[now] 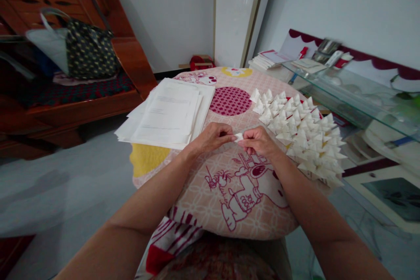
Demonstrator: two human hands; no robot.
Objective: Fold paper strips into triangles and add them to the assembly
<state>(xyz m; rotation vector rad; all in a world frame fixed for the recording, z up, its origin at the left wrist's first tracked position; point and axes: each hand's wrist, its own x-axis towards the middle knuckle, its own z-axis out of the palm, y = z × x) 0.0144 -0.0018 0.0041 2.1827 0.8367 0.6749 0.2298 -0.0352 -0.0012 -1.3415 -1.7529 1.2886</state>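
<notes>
Paper piece, small and white, long axis running left to right, pinched at either end by fingers of left hand and right hand, above patterned worktop, near folded-paper pile.

White folded paper piece between the left hand and right hand. White folded triangles; white paper stack. Pink lattice-patterned cloth bearing a dark-red cartoon dog outline, a maroon disc with pale dots and a yellow patch. Dark bag with pale dots on a reddish-brown wooden bench.
</notes>
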